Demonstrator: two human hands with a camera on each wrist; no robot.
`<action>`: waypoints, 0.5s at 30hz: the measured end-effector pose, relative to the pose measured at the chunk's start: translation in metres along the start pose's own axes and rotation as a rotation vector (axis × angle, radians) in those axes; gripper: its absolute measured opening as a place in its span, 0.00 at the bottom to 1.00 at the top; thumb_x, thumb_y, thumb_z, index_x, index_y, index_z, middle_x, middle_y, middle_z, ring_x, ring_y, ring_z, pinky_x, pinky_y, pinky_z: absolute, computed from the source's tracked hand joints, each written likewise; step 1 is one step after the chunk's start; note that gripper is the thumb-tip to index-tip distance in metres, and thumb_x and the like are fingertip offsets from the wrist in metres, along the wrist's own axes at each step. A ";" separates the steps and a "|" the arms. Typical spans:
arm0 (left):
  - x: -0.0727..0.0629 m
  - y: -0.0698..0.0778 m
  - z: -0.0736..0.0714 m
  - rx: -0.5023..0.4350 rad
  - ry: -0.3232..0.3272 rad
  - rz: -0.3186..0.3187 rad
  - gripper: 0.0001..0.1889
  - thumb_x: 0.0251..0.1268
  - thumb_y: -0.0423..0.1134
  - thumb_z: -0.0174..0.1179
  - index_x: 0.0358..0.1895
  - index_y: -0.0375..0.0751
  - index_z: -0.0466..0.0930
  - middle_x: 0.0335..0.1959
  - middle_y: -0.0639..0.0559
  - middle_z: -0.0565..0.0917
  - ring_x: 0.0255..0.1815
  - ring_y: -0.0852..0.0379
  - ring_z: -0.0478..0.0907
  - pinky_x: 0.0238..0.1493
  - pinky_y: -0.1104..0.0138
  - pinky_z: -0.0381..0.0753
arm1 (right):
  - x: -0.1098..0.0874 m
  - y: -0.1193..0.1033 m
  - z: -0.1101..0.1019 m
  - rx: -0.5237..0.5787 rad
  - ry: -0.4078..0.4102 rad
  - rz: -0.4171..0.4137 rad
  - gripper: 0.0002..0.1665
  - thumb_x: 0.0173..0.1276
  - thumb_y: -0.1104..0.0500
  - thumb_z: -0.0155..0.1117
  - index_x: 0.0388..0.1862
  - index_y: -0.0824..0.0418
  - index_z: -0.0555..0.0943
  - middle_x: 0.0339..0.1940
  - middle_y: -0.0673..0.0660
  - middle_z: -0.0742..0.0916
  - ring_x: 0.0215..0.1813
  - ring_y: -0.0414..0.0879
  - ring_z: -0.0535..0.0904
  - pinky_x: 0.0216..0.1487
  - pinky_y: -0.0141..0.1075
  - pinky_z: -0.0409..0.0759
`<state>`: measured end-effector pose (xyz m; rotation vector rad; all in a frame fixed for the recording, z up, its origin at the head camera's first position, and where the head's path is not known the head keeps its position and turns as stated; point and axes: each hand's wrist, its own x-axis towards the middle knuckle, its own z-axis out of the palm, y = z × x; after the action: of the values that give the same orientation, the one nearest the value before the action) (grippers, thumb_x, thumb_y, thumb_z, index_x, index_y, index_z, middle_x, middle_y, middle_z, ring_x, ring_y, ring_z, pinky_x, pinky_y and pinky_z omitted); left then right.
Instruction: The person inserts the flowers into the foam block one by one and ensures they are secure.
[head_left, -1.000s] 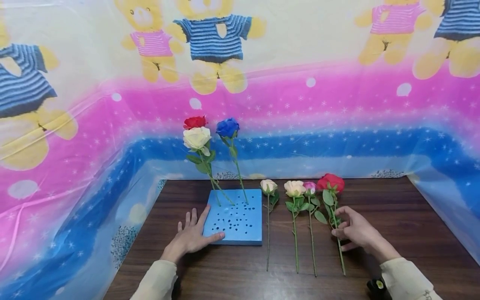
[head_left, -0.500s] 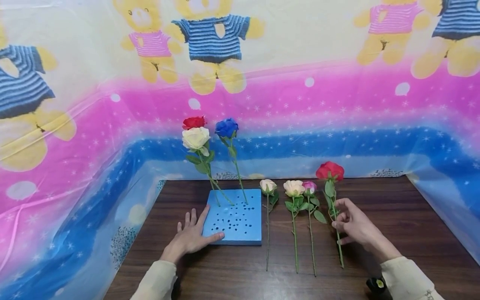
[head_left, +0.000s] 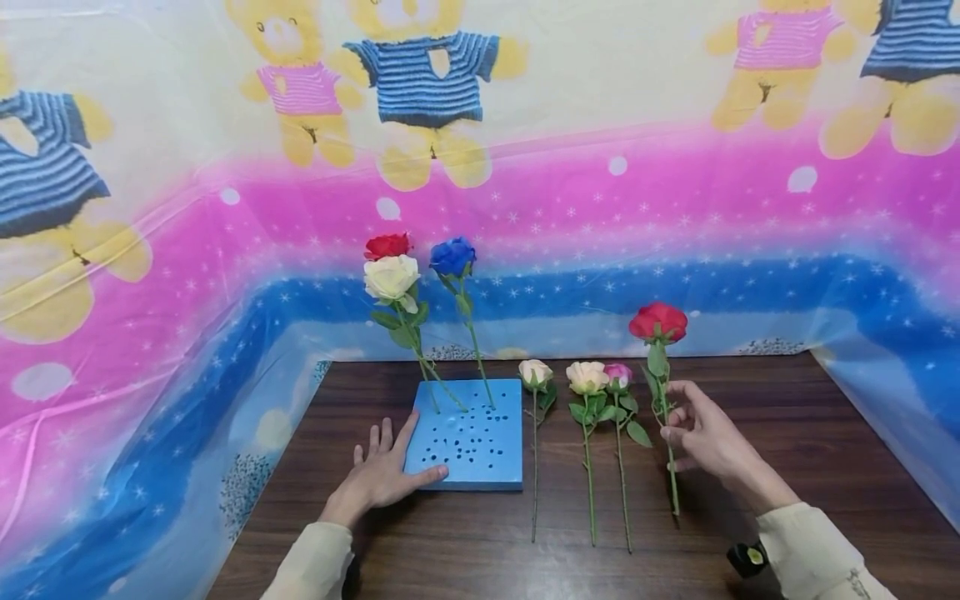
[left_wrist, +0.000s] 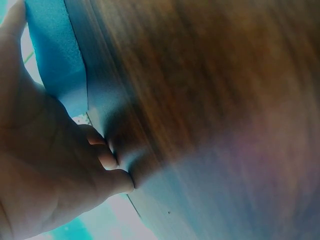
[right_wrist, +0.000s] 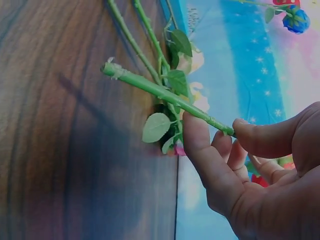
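Observation:
My right hand (head_left: 708, 437) pinches the green stem of a red rose (head_left: 657, 322) between thumb and fingers. In the right wrist view the cut stem end (right_wrist: 135, 80) points away from the hand, off the wood. My left hand (head_left: 382, 467) lies with spread fingers against the left side of a blue foam block (head_left: 472, 475), thumb on its near edge. Holes dot the block's top. A white rose (head_left: 392, 277), another red rose (head_left: 386, 245) and a blue rose (head_left: 453, 256) stand in its back part, the first two leaning left.
On the brown table (head_left: 450, 550), right of the block, lie a small cream rose (head_left: 536, 374), a larger cream rose (head_left: 588, 377) and a pink rose (head_left: 618, 375). A small black object (head_left: 747, 558) sits by the right sleeve. A printed cloth (head_left: 570, 208) rises behind.
The right hand has lifted the red rose; its bloom has risen and its stem end has moved up and slightly left. The left hand and block stay in place.

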<state>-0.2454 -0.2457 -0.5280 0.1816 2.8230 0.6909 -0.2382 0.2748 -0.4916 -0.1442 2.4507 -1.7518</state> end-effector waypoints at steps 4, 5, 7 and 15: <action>0.000 0.000 0.000 0.001 0.001 0.006 0.63 0.69 0.80 0.62 0.95 0.58 0.38 0.91 0.23 0.36 0.91 0.23 0.29 0.81 0.20 0.34 | 0.005 -0.008 0.000 0.001 0.012 -0.036 0.38 0.82 0.75 0.59 0.84 0.59 0.59 0.49 0.66 0.75 0.47 0.58 0.83 0.36 0.56 0.93; 0.000 0.000 0.000 0.002 0.002 0.008 0.63 0.69 0.80 0.62 0.95 0.58 0.38 0.91 0.23 0.36 0.91 0.23 0.29 0.81 0.20 0.34 | 0.007 -0.010 0.001 0.002 0.015 -0.044 0.38 0.82 0.75 0.59 0.84 0.59 0.59 0.49 0.67 0.75 0.47 0.58 0.83 0.36 0.56 0.93; 0.000 0.000 0.000 0.005 0.004 0.010 0.63 0.70 0.80 0.62 0.95 0.57 0.38 0.91 0.23 0.36 0.91 0.22 0.29 0.81 0.21 0.34 | 0.010 -0.014 0.000 0.002 0.018 -0.065 0.38 0.82 0.75 0.59 0.83 0.58 0.59 0.49 0.67 0.75 0.47 0.57 0.83 0.36 0.56 0.94; 0.000 -0.001 0.001 0.006 0.002 0.011 0.63 0.70 0.80 0.61 0.95 0.57 0.38 0.91 0.23 0.36 0.91 0.22 0.29 0.81 0.21 0.34 | 0.020 -0.025 0.004 -0.044 0.032 -0.137 0.41 0.84 0.73 0.60 0.86 0.56 0.56 0.51 0.69 0.76 0.44 0.59 0.84 0.38 0.54 0.94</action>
<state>-0.2453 -0.2461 -0.5288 0.1979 2.8287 0.6852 -0.2572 0.2599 -0.4706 -0.2976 2.5590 -1.7669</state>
